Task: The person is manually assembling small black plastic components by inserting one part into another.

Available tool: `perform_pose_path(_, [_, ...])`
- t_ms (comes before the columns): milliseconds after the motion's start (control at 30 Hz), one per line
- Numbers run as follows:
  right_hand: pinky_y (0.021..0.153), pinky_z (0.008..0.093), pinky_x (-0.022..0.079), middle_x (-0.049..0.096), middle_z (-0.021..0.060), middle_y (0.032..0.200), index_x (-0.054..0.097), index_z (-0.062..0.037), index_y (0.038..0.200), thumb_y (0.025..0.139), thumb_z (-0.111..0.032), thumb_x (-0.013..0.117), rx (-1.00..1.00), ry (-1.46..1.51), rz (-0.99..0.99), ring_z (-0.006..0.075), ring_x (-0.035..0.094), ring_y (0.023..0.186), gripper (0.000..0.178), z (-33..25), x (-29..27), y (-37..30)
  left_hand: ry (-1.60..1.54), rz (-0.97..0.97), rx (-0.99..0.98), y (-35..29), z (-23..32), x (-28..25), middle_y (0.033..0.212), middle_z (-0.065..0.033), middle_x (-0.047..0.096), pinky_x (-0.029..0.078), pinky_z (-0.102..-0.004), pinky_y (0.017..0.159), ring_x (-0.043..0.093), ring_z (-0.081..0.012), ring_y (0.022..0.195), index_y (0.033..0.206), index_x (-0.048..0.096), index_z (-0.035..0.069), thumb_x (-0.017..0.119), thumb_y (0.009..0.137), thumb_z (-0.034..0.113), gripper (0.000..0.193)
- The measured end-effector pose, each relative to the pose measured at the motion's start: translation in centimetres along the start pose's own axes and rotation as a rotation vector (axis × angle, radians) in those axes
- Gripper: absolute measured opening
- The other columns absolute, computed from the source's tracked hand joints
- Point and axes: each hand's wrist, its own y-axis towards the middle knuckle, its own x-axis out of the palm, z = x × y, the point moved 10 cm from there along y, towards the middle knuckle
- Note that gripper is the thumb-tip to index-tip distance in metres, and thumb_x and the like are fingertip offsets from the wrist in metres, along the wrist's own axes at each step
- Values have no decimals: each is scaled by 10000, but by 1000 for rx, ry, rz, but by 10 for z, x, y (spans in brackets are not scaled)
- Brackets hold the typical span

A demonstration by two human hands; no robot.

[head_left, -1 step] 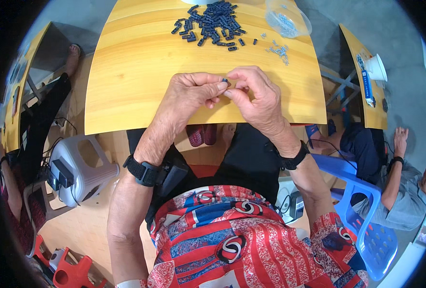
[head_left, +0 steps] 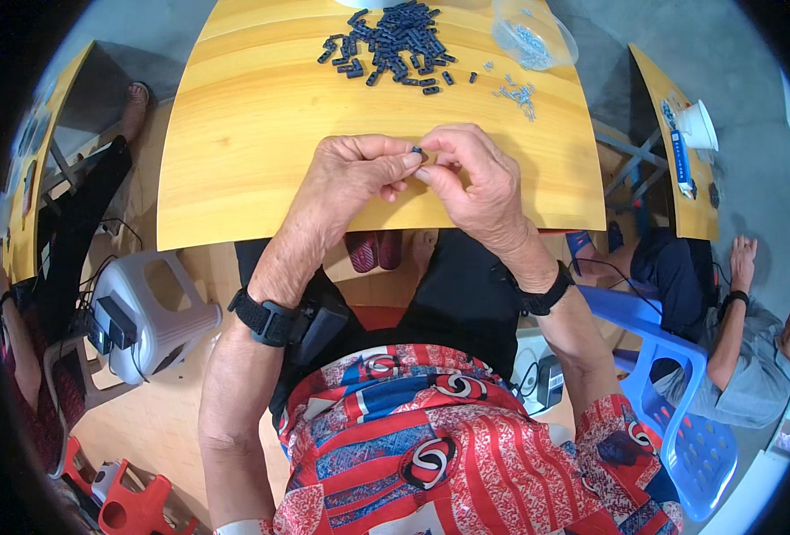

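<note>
Above the near part of the wooden table (head_left: 234,169), my left hand (head_left: 355,174) pinches a small black plastic piece (head_left: 417,152) between thumb and fingers. Only the end of that piece shows; the fingertips cover the rest. Close against it on the right is my right hand (head_left: 475,174), thumb and forefinger drawn together at the piece. Whatever those right fingertips hold, if anything, is too small or hidden to make out. Farther off lies a heap of similar black plastic pieces (head_left: 404,40). To its right, small silvery metal parts (head_left: 524,96) are scattered on the wood.
A clear plastic container (head_left: 555,49) with more silvery parts rests at the far right. A white stool (head_left: 159,312) stands on the left, a blue chair (head_left: 671,357) on the right. Another person (head_left: 733,357) sits on the right beside a second table (head_left: 693,205).
</note>
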Motion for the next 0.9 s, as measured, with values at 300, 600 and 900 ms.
perform_pose_path(300, [562, 329, 489, 555, 93, 798, 562, -35, 864, 703, -24, 669, -267, -138, -81, 246, 597, 666, 194, -21, 6, -5, 51, -54, 19, -1, 0, 3, 695, -42, 658, 443, -205, 550, 537, -80, 569, 869, 706, -7, 655, 829, 66, 98])
perform_pose_path(600, [525, 296, 472, 521, 95, 773, 548, -16, 846, 693, 0, 645, -330, -229, -58, 230, 578, 629, 182, -26, 11, -15, 74, -42, -44, -2, -7, 3, 710, -48, 662, 450, -215, 547, 547, -87, 577, 830, 696, -14, 658, 819, 59, 83])
perform_pose_path(900, [603, 212, 504, 642, 32, 768, 615, 31, 939, 861, -42, 611, 571, 644, -205, 75, 615, 671, 108, 43, 17, -25, 72, 2, 161, -9, 0, 5, 759, -48, 657, 502, -219, 590, 596, -90, 644, 901, 698, -14, 663, 837, 63, 107])
